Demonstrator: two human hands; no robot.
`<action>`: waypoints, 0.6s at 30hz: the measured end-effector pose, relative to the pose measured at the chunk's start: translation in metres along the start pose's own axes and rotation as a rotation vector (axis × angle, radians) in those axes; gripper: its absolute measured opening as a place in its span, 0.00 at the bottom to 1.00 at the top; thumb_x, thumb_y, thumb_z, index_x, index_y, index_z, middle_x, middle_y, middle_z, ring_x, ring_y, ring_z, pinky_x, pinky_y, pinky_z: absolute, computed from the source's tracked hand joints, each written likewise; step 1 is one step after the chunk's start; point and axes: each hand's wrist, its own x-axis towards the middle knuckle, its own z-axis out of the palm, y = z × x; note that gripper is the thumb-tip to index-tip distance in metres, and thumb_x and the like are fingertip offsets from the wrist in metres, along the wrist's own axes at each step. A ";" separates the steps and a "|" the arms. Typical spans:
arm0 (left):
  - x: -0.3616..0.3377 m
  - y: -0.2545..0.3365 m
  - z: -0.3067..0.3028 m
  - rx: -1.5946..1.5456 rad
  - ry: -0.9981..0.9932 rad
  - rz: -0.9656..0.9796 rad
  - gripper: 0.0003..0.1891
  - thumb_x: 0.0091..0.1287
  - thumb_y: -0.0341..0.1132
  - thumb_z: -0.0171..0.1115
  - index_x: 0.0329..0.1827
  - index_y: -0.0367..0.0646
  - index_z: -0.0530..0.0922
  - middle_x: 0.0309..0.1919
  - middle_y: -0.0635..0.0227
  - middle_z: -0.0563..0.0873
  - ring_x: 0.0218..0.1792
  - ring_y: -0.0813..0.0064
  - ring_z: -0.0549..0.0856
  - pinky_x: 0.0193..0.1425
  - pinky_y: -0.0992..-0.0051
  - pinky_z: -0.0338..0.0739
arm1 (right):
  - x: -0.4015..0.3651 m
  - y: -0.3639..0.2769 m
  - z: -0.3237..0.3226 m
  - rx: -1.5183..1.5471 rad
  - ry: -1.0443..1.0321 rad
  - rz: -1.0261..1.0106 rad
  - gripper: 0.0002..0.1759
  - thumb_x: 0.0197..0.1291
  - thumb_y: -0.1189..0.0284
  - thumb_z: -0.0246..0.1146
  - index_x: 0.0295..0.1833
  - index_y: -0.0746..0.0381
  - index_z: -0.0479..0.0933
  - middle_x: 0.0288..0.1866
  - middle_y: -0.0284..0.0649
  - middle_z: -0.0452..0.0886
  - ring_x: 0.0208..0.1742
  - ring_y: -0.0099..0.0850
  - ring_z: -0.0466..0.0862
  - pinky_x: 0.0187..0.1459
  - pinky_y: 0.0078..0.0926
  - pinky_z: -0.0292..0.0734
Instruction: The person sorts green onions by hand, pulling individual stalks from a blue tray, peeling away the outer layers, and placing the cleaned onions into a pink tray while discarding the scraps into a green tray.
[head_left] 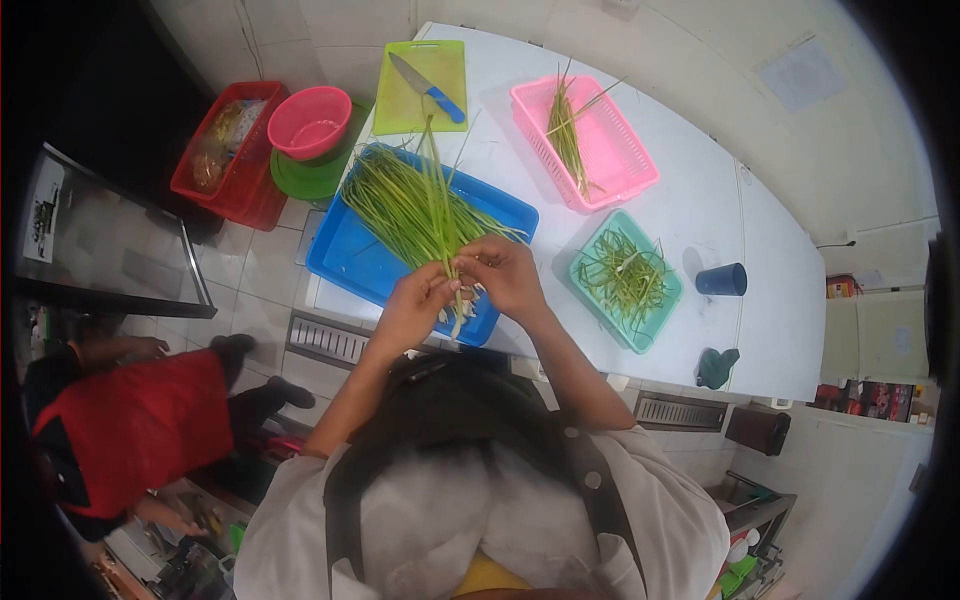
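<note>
I've got both hands over the blue tray (365, 265): the left hand (424, 297) is pinching a few green onions (433, 215) near their pale ends, and the right hand (502, 281) has its fingertips closed on them too. More stalks (385, 195) lie heaped in the tray. Beyond, I see a knife (428, 88) on the cutting board (400, 112).

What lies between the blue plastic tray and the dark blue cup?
A mint green plastic basket holding green plant pieces, in the head view.
</note>
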 end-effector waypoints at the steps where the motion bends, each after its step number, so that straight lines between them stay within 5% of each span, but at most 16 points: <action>1: 0.002 0.000 0.003 -0.042 0.023 -0.003 0.13 0.78 0.33 0.54 0.59 0.35 0.74 0.49 0.62 0.86 0.49 0.73 0.87 0.51 0.75 0.81 | 0.000 0.001 0.001 0.064 0.042 -0.002 0.07 0.63 0.76 0.69 0.43 0.67 0.81 0.33 0.36 0.82 0.30 0.20 0.79 0.31 0.20 0.73; 4: 0.005 0.000 0.012 -0.191 0.115 -0.018 0.12 0.77 0.35 0.55 0.56 0.37 0.74 0.50 0.63 0.85 0.49 0.74 0.87 0.51 0.73 0.82 | -0.005 -0.013 0.002 0.265 0.101 0.128 0.10 0.67 0.70 0.66 0.45 0.67 0.80 0.35 0.36 0.84 0.31 0.19 0.79 0.33 0.19 0.74; 9: 0.017 -0.005 0.017 -0.473 0.217 0.001 0.11 0.77 0.39 0.57 0.54 0.43 0.75 0.48 0.67 0.84 0.47 0.77 0.85 0.51 0.73 0.81 | -0.011 -0.009 -0.007 0.331 0.048 -0.040 0.11 0.74 0.67 0.58 0.44 0.66 0.76 0.36 0.36 0.83 0.31 0.19 0.78 0.35 0.18 0.74; 18: 0.041 -0.014 -0.006 -0.358 0.353 0.125 0.09 0.76 0.38 0.59 0.51 0.43 0.77 0.42 0.72 0.84 0.43 0.82 0.83 0.51 0.77 0.79 | -0.054 0.008 -0.049 0.254 -0.010 0.037 0.08 0.75 0.72 0.55 0.41 0.65 0.73 0.30 0.35 0.79 0.30 0.20 0.78 0.35 0.21 0.74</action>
